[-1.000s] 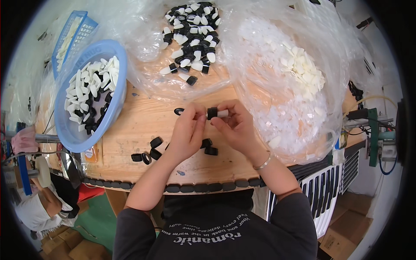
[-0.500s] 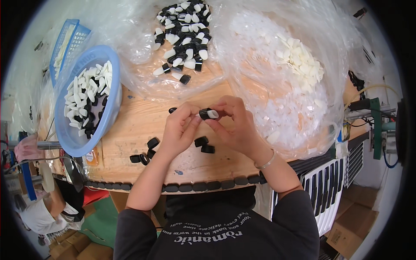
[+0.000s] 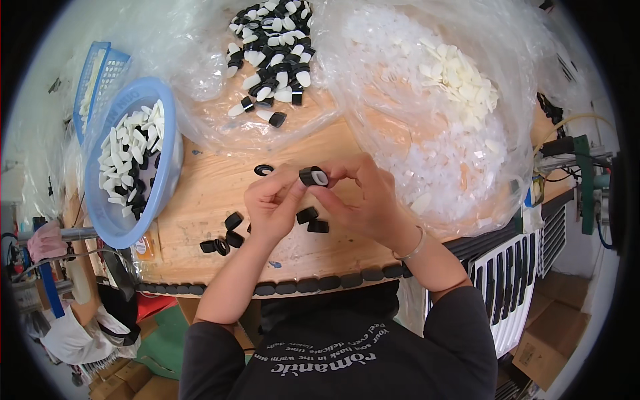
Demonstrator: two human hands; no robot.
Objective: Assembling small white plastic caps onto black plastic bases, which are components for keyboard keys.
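Observation:
Between my two hands is a small black oval cap (image 3: 307, 176) with a white oval piece (image 3: 320, 179) at its right end. My left hand (image 3: 272, 199) is closed, pinching the black side. The thumb and forefinger of my right hand (image 3: 357, 190) are closed at the white end. Just beyond my left hand lies a black ring-shaped cap (image 3: 264, 170). Two loose black caps (image 3: 307, 215) rest on the wood between my wrists. Several more black caps (image 3: 233, 221) lie left of my left forearm.
A blue basin (image 3: 176, 150) at left holds white oval pieces and black caps, with a blue basket (image 3: 115, 70) behind it. Clear plastic sheeting carries piled black-and-white caps (image 3: 273, 60) and cream flakes (image 3: 460, 83). Black caps line the table's near edge (image 3: 307, 285).
The held cap has tilted, showing more of its end around the white piece. My left hand has shifted slightly, and the ring-shaped cap beyond it shows more fully. The whole view has shifted a little.

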